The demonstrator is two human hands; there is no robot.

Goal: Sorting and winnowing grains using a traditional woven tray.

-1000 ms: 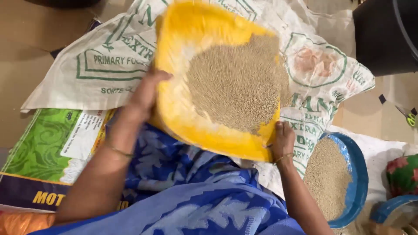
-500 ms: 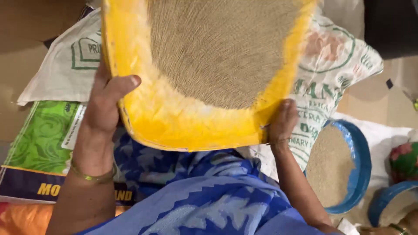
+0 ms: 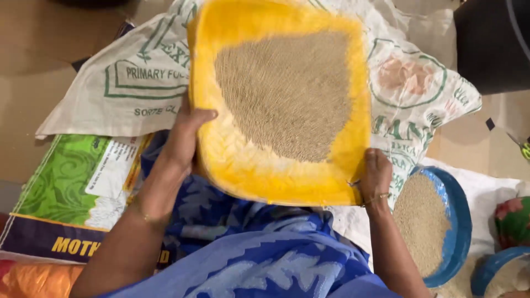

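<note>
Both hands grip yellow winnowing tray [image 3: 232, 160] at near rim: left hand [image 3: 185, 138] thumb over edge, fingers under; right hand [image 3: 375, 176] fingers curled on corner. Grain [image 3: 287, 94] sits ahead of fingertips, mid-tray. Judgement: keep grip even, tray lvl, else spill onto white sack [image 3: 132, 83].

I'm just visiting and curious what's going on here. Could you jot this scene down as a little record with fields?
Left hand: left hand grips the left edge of the yellow tray, thumb over the rim
Right hand: right hand grips the tray's lower right corner
Tray contents: tan grain heaped toward the far side
Under the tray: white printed sack spread on the floor
To the right: blue basin holding more grain
To the left: green printed bag
Clothing: blue patterned cloth
</note>
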